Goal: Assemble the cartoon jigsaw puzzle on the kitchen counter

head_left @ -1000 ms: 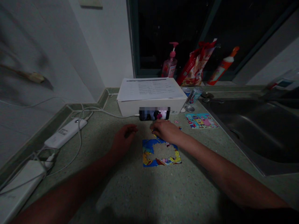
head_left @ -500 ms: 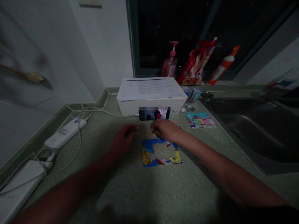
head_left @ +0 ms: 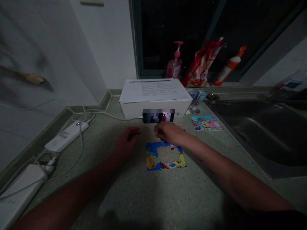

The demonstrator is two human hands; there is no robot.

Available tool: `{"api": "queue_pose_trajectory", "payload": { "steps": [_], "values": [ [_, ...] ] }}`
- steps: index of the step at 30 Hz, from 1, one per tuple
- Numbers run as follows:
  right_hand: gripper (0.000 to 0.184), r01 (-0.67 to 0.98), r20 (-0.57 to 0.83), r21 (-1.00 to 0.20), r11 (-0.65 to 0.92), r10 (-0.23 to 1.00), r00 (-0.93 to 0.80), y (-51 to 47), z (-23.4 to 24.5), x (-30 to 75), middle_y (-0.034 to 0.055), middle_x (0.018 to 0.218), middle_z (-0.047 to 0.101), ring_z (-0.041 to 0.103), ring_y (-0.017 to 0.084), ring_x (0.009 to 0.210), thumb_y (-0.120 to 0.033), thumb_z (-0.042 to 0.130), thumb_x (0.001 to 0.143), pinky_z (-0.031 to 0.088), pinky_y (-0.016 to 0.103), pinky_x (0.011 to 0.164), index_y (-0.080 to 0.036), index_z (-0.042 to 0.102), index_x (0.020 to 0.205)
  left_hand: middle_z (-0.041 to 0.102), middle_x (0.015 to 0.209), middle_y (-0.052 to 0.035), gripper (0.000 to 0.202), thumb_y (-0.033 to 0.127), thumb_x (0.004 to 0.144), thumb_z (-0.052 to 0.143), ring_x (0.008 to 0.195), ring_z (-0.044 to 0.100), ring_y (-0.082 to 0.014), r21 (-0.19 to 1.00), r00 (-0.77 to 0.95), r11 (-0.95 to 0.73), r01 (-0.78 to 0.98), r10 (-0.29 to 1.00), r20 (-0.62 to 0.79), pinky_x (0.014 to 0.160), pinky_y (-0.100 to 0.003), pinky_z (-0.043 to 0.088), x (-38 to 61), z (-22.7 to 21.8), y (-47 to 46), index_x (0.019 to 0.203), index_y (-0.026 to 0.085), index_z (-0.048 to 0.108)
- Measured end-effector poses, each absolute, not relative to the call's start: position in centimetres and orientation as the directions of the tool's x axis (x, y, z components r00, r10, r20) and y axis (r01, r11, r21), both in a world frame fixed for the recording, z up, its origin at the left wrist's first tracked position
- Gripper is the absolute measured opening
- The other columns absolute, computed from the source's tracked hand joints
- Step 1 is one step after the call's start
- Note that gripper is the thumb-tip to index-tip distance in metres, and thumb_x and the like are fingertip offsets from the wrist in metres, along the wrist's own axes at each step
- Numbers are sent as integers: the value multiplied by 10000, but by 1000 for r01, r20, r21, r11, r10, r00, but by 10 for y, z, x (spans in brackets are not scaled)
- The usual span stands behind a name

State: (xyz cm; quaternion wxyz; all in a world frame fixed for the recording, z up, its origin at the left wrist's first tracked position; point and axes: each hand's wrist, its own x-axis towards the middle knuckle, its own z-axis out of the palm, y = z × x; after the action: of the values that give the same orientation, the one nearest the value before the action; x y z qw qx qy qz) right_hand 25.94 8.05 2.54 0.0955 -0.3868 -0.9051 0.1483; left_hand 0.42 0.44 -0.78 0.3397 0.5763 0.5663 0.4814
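My right hand (head_left: 170, 134) rests at the top edge of a partly assembled cartoon jigsaw puzzle (head_left: 151, 156), lower middle of the surface (head_left: 129, 198). Its fingers (head_left: 158, 130) curl downward; I cannot tell whether they grasp a piece. My left hand (head_left: 127, 142) sits just beside the puzzle, relaxed and empty.

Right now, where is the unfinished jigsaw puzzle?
In the head view, the jigsaw puzzle lies flat on the speckled countertop, just beneath the right hand, in front of the phone leaning on the white box.
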Motion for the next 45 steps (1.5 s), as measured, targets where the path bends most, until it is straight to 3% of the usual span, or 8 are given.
{"api": "queue_pose_trajectory", "payload": {
  "steps": [13,23,30,40,45],
  "values": [
    [219,717,-75,-360,597,748,-660,76,45,255,132,1178,799,723,280,1090,-144,645,951,527,380,900,-210,783,1108,834,1060,-93,303,353,871,678,1051,778,-306,936,-107,-126,330,980,169,1054,-547,566,4,-9,4,1143,229,730],
    [225,700,-52,-405,587,750,-659,81,39,257,116,1086,797,715,263,984,-116,679,896,501,372,810,-223,780,1066,827,1062,-100,300,331,877,680,1053,783,-312,938,-101,-127,322,981,168,1042,-547,581,2,-13,6,1152,220,729],
    [192,714,-131,-415,564,740,-660,88,41,255,96,1016,784,688,243,881,-144,709,882,458,365,713,-228,766,1045,831,1054,-78,281,319,877,690,1049,783,-301,937,-99,-128,325,981,169,1042,-529,579,1,-13,6,1143,238,734],
    [189,732,-192,-421,536,735,-650,90,46,253,92,1042,773,673,238,898,-163,757,883,449,357,735,-219,727,1061,832,1053,-86,283,324,880,690,1044,785,-297,941,-105,-130,312,980,170,1041,-535,586,3,-13,5,1143,232,735],
    [221,736,-147,-402,545,755,-639,85,47,253,105,1110,763,670,250,966,-147,733,871,452,362,774,-218,707,1079,831,1057,-90,282,331,883,673,1048,788,-303,937,-93,-121,327,983,160,1049,-557,587,3,-9,5,1140,230,730]
  ]
}}
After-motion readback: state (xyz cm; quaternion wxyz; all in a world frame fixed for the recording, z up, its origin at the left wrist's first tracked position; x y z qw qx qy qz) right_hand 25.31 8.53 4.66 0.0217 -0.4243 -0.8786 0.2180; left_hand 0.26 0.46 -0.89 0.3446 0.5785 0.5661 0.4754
